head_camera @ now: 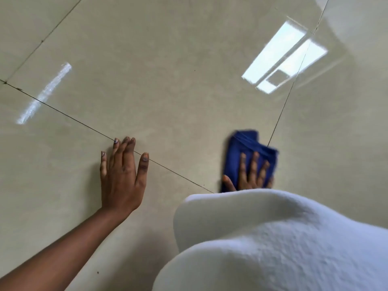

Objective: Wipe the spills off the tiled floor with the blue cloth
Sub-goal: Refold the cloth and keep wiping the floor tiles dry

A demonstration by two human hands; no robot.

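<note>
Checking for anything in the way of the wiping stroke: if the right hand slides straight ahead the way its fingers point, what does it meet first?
Nothing solid, it seems. The right hand lies flat on the blue cloth; ahead of its fingers comes the cloth's far edge, then bare tiled floor with a grout line and window glare.

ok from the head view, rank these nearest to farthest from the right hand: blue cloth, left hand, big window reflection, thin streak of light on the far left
1. Blue cloth: directly under the right hand, touching it.
2. Left hand: flat on the floor, off to the left.
3. Window reflection: up ahead, slightly right.
4. Streak of light: far left, beyond the left hand.
</note>
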